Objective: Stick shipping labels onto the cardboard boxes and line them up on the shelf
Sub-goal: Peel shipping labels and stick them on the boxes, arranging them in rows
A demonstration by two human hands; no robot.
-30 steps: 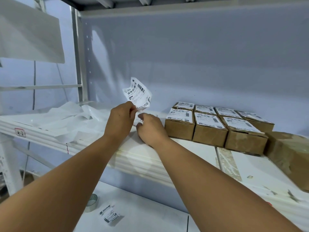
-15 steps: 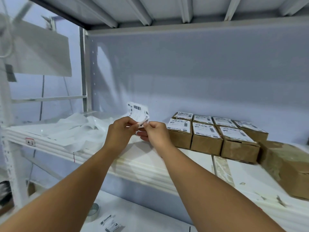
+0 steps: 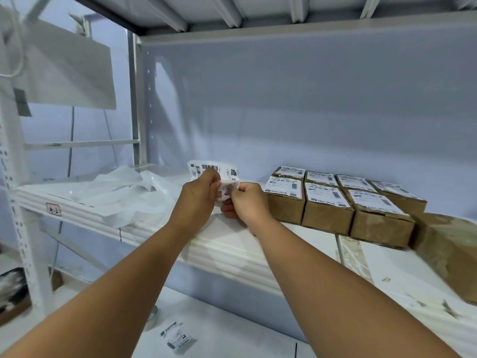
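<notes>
**Head view: two hands peeling a shipping label above a shelf**

Head camera looks down two bare forearms to a white metal shelf (image 3: 232,244). The left hand (image 3: 198,197) pinches the lower edge of a white printed paper shipping label (image 3: 211,169), which stands up above the fingers, barcodes facing the camera. The right hand (image 3: 245,200) is closed in a pinch on a curled corner of the same sheet, apparently the backing, just beside the left thumb. Both hands hover over the shelf front.

To the right, well apart from the hands, a block of small brown cardboard boxes with labels already on top (image 3: 335,202) sits in two neat rows. A larger brown cardboard box (image 3: 449,251) lies at the far right. Crumpled white backing sheets (image 3: 124,195) are heaped on the left of the shelf.

To peel well, it seems best to keep the label flat and taut, draw the backing away slowly at a low angle, and keep fingertips off the adhesive.

Compared with half a second ago, the label has turned to face the camera more squarely, and the hands sit at much the same spot.
</notes>
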